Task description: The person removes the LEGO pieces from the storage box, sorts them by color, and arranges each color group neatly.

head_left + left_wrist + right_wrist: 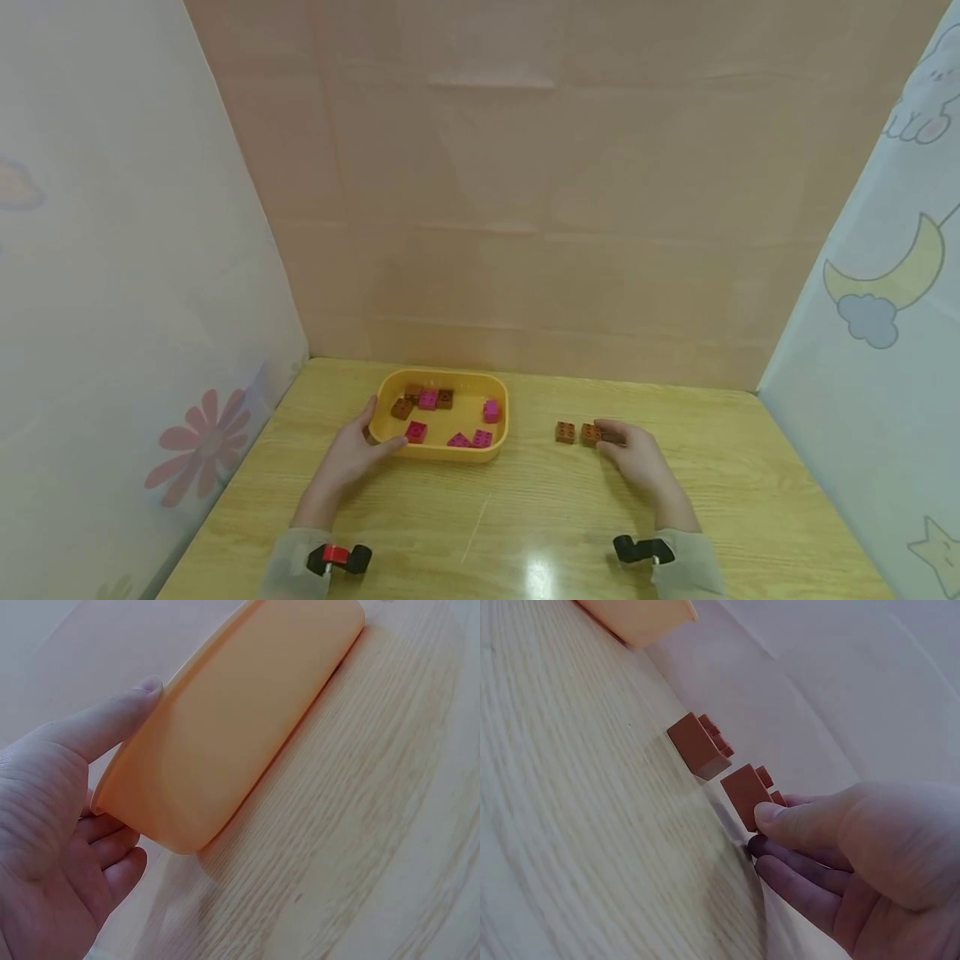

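Note:
A yellow plastic tray (pixel 450 454) stands on the table at centre left. My left hand (pixel 351 454) grips its left end, the thumb at the front rim and the other fingers round the far side; in the left wrist view the tray's side wall (pixel 217 727) faces me. To the right of the tray, my right hand (pixel 637 454) pinches a brown toy building brick (pixel 591 434) between thumb and fingers. Whether this brick (pixel 741 793) touches the table I cannot tell. A second brown brick (pixel 566 432) sits just left of it, studs up, a small gap between them.
Several pink bricks, among them one at the right end (pixel 491 411), and a few brown bricks (pixel 402 407) lie loose in the tray. The wooden table (pixel 555 517) meets a beige back wall (pixel 555 250), with white patterned sheets (pixel 885 433) at both sides.

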Available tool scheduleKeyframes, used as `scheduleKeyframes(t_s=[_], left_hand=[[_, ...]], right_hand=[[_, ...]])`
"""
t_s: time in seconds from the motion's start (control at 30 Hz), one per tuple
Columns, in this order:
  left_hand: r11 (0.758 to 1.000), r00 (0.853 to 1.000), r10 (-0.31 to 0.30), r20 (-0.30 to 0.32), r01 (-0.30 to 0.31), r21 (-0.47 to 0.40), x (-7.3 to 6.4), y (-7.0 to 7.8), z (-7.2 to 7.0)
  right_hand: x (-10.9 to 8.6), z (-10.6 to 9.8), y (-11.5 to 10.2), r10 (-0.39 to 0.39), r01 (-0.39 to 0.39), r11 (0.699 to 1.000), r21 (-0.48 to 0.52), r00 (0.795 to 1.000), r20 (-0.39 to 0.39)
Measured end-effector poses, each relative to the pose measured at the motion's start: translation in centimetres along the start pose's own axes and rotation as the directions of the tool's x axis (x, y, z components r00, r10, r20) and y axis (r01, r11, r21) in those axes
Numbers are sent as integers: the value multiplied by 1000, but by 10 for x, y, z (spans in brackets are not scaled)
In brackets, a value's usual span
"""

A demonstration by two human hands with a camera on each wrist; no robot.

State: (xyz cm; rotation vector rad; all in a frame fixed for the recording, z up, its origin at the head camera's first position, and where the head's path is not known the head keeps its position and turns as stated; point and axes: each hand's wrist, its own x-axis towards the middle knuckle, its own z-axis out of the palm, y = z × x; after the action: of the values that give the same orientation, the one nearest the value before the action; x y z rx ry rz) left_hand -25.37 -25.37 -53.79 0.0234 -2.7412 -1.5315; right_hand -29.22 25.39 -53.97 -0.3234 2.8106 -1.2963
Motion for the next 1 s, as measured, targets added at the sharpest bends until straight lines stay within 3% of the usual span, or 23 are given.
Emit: scheduleKeyframes(t_s=[1.0], left_hand=[[1000,1000,13,3,-13,-12,-1,1,0]], right_hand=[[4,11,4,14,-14,999,41,1000,-13]])
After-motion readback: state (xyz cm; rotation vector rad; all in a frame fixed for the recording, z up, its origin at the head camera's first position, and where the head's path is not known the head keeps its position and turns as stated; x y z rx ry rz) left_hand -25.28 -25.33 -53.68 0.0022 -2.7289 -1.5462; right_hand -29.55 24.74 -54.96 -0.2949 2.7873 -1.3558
